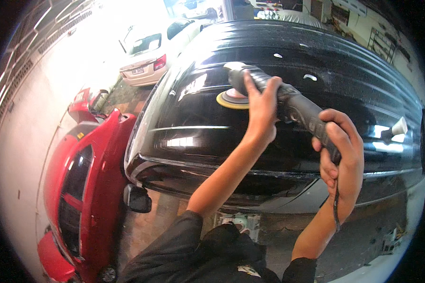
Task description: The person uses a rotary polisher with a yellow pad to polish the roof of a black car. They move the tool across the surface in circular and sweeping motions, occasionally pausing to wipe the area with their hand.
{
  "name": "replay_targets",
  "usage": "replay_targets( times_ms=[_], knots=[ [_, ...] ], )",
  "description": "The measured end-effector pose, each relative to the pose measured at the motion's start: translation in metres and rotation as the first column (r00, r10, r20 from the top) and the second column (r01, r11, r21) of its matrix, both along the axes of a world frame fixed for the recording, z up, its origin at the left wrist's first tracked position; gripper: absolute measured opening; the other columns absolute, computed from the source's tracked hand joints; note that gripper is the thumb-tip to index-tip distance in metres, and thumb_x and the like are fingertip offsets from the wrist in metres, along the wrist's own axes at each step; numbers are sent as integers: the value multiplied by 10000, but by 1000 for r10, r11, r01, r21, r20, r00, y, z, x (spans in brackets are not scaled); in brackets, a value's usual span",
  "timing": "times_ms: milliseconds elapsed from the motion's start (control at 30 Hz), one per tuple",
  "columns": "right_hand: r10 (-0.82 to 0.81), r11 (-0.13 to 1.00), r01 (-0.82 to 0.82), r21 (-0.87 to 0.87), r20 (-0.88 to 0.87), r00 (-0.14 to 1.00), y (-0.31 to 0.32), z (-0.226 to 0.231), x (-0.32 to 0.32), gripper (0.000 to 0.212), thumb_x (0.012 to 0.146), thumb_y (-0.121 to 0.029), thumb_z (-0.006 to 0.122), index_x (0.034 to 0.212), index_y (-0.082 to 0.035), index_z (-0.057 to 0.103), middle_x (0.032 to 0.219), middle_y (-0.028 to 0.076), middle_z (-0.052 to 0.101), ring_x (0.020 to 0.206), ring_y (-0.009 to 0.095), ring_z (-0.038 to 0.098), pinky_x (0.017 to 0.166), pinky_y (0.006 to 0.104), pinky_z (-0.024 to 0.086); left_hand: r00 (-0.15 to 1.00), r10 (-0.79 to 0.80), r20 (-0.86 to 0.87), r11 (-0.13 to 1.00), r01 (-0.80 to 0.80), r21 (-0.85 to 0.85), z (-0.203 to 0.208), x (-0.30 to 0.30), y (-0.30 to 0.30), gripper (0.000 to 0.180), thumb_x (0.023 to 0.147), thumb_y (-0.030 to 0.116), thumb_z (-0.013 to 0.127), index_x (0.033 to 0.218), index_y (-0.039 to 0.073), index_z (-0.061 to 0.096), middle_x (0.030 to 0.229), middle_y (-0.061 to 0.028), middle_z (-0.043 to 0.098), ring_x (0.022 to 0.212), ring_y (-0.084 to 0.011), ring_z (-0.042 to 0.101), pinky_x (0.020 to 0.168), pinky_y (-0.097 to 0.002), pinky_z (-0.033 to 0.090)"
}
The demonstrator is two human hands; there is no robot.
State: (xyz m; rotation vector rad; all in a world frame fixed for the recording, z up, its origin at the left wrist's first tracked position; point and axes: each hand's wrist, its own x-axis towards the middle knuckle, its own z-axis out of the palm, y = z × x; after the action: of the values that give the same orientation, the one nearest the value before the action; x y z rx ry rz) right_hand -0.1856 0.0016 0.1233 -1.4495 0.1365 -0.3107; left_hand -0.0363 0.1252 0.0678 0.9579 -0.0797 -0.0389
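Note:
A black car polisher [300, 104] lies slantwise over the glossy black roof [193, 153] of a large vehicle. My left hand [262, 101] wraps round its head end, close above the yellow-edged round pad [232, 100], which rests on or just over the roof. Farther back on the tool, my right hand [342, 146] grips the rear of the handle. A dark power cord [336, 210] hangs from that end along my right forearm. White blobs, one of them a compound-like smear [310, 77], sit on the roof beyond the polisher.
A bottle with a pale cone-shaped end [399, 126] is on the roof at the right. The vehicle's side mirror [138, 198] sticks out at the left. A red car [87, 188] stands left beside a pale wall, and a white car [151, 49] is farther off.

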Motion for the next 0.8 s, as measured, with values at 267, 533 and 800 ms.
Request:
replay_targets(
  times_ms=[267, 533, 800],
  knots=[
    [-237, 960, 239, -143, 34, 971, -35, 26, -31, 368, 1038, -310, 626, 1318, -71, 646, 804, 120, 642, 351, 21, 329, 288, 195, 208, 997, -68, 32, 996, 70, -62, -4, -1, -79, 999, 1002, 376, 682, 1737, 210, 26, 1265, -298, 658, 1061, -329, 683, 968, -448, 534],
    [-299, 920, 307, -244, 71, 952, -17, 36, -38, 387, 1029, -313, 639, 1323, -63, 645, 798, 122, 631, 348, 15, 310, 299, 189, 187, 983, -180, 46, 961, 186, -204, 6, -9, -81, 988, 1000, 296, 683, 1729, 153, 33, 1528, -236, 440, 1233, -312, 577, 1051, -419, 490],
    [-55, 991, 58, -117, 25, 998, -26, 25, 3, 402, 1041, -318, 623, 1346, -57, 618, 812, 147, 647, 365, 22, 360, 311, 176, 243, 980, 152, 126, 987, -157, 30, -15, 13, -36, 822, 1027, 429, 671, 1674, 247, 199, 1297, -344, 529, 1071, -418, 644, 1005, -491, 512]
  ],
)
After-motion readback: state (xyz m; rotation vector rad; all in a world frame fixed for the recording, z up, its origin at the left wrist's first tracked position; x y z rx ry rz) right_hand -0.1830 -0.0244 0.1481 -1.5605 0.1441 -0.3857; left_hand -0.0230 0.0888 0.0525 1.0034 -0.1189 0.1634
